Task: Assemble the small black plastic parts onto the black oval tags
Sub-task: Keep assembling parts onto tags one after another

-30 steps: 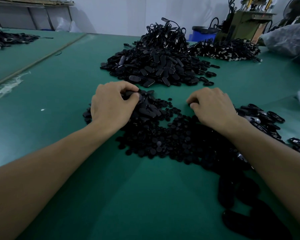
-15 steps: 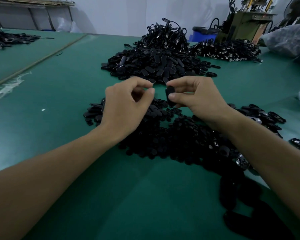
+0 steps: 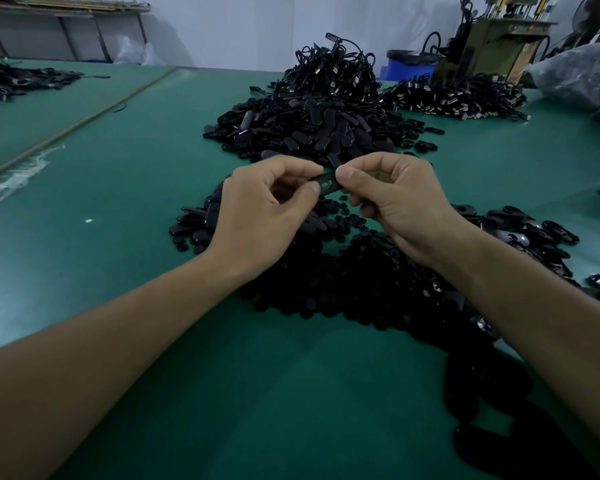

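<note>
A black oval tag (image 3: 327, 182) is held in the air between both hands, above the near heap. My left hand (image 3: 260, 213) pinches its left end with thumb and forefinger. My right hand (image 3: 399, 199) pinches its right end, thumb on top. The tag shows a cut-out in its face. Whether a small part sits between my fingers is hidden. Under the hands lies a heap of small round black plastic parts (image 3: 347, 282), with loose oval tags (image 3: 194, 226) at its left side.
A big pile of oval tags (image 3: 312, 133) lies farther back on the green table (image 3: 136, 188), topped by corded pieces (image 3: 333, 71). Another corded pile (image 3: 454, 97) sits back right. Finished pieces (image 3: 530, 233) lie at the right. A plastic bag (image 3: 582, 77) and a machine (image 3: 492, 39) stand far right.
Both hands rose from the heaps and came together. The right hand brought up a tag, and now both hands pinch it by its ends.
</note>
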A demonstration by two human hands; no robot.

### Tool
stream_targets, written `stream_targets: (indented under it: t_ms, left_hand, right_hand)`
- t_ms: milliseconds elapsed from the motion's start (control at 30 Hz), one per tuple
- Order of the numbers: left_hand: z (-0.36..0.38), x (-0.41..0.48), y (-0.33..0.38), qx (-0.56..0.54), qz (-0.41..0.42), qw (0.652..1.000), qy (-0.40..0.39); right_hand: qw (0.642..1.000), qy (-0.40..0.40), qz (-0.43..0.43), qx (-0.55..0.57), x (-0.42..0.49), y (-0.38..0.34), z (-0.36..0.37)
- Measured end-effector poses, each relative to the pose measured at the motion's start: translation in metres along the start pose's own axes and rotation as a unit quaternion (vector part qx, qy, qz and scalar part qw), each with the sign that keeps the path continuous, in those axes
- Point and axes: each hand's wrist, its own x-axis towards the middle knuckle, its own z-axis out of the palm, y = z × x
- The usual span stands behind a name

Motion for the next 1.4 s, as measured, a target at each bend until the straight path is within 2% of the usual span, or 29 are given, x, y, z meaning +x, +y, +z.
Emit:
stream_targets:
  t_ms: [167, 367, 500, 567, 633, 700, 900, 1100, 1233, 1400]
  left_hand:
    - [0.000, 0.000, -0.001, -0.048, -0.026, 0.999, -0.002]
    - [0.001, -0.001, 0.003, -0.017, -0.020, 0.999, -0.021]
    - [0.003, -0.001, 0.005, -0.018, -0.024, 0.999, -0.015]
    - [0.001, 0.001, 0.003, -0.025, -0.031, 0.999, 0.003]
    - [-0.001, 0.002, 0.001, -0.028, -0.033, 0.999, 0.026]
    - [-0.001, 0.003, 0.000, -0.036, -0.036, 0.998, 0.040]
    - [-0.001, 0.005, 0.002, -0.088, -0.031, 0.993, 0.074]
    - [0.000, 0.004, 0.002, -0.144, -0.047, 0.986, 0.069]
    - [0.001, 0.004, -0.001, -0.137, -0.072, 0.984, 0.082]
    - [-0.001, 0.007, -0.003, -0.122, -0.088, 0.983, 0.105]
  right_hand:
    - [0.999, -0.014, -0.025, -0.019, 0.000, 0.000, 0.002]
    - [0.986, -0.050, -0.109, -0.114, -0.002, -0.007, 0.001]
    - [0.988, -0.062, -0.103, -0.099, -0.003, -0.010, 0.002]
    - [0.985, -0.041, -0.101, -0.137, -0.003, -0.009, 0.000]
    - [0.964, -0.037, -0.096, -0.243, -0.002, -0.006, -0.003]
    - [0.935, -0.065, -0.084, -0.340, -0.002, -0.003, -0.004]
    - [0.877, -0.110, -0.058, -0.463, -0.003, -0.001, -0.005]
    - [0.877, -0.132, -0.043, -0.459, -0.004, 0.001, -0.005]
    - [0.881, -0.135, -0.055, -0.449, -0.005, 0.001, -0.004]
    - [0.913, -0.102, -0.082, -0.387, -0.005, -0.002, -0.001]
